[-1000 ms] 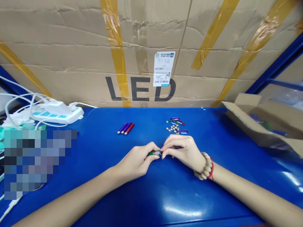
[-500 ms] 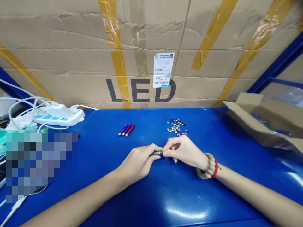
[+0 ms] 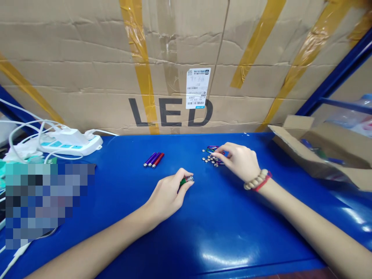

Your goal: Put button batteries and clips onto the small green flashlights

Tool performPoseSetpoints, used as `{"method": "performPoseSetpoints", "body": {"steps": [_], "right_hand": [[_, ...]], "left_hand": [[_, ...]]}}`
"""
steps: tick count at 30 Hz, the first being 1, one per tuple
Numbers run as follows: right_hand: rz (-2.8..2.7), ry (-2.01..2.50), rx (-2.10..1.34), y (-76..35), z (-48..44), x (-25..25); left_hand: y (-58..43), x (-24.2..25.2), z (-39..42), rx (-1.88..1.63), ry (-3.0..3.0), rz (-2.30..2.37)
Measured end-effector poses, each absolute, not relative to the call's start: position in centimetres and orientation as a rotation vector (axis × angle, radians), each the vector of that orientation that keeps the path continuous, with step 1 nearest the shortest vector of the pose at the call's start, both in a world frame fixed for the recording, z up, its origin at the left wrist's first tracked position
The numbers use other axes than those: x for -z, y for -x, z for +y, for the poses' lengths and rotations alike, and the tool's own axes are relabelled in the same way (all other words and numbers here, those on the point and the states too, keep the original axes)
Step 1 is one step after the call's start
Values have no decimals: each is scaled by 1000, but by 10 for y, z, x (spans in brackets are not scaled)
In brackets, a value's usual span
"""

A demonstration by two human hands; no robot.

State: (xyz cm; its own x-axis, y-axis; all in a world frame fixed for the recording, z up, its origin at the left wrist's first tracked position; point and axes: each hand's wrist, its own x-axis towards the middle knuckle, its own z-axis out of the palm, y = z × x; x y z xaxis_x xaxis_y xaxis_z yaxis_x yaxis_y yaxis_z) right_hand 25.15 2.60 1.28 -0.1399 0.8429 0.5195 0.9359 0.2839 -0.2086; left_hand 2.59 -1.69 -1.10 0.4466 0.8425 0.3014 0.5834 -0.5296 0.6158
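The left hand (image 3: 167,193) pinches a green tube (image 3: 183,181) over the blue table (image 3: 180,244), its silver end (image 3: 190,178) poking past thumb and finger. Beyond, the right hand (image 3: 242,162) hangs by small silver discs (image 3: 209,157); whether its fingers grip any, I cannot tell.

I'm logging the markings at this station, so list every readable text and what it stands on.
"LED": large black letters on the cardboard box behind the table.
Shipping label on that box: QR code and barcodes visible; its print is too small and blurred to read reliably.
Green tube in the left hand: no legible text.
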Motion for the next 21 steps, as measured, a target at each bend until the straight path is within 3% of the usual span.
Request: {"method": "performPoseSetpoints", "body": {"steps": [6,14,21], "right_hand": [[-2092,1916,379,-273,44,-5],[-2223,1598,216,-270,45,-4],[-2238,1687,176,-268,48,7]], "left_hand": [[-26,11,-17,-839,-2342,1198],[-25,10,-18,-842,-2347,1201],[-25,9,-18,-846,-2343,1197]]}}
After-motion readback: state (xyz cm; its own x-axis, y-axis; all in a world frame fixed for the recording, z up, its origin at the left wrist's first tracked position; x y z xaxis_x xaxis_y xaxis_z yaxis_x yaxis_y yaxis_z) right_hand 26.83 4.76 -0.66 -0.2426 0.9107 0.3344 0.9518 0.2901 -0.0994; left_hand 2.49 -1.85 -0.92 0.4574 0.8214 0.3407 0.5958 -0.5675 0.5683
